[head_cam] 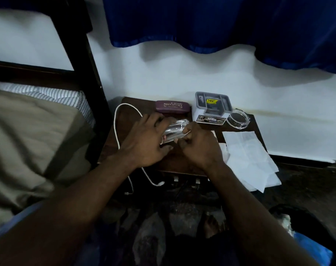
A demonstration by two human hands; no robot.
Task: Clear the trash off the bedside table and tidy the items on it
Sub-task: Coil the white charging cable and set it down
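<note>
Dark blue curtains (220, 22) hang on the white wall at the far side, and a bed (29, 131) sits on the left. Between them stands a small brown desk (125, 116).

Both hands meet over the middle of the desk. The left hand (148, 139) has its grip wrapped around a clear crinkly plastic wrapper (175, 129). The right hand (199, 144) is clenched, pinching the right end of the same wrapper with its fingertips.

A white cable (116, 127) loops on the left part of the desk and hangs off the near edge. A purple glasses case (172, 106) lies at the far side, just past the hands. Beside it on the right stands a grey and white box (213, 108). A clear round dish (238, 120) sits right of the box. White tissue paper (247, 156) lies on the right near corner and hangs over the edge.
</note>
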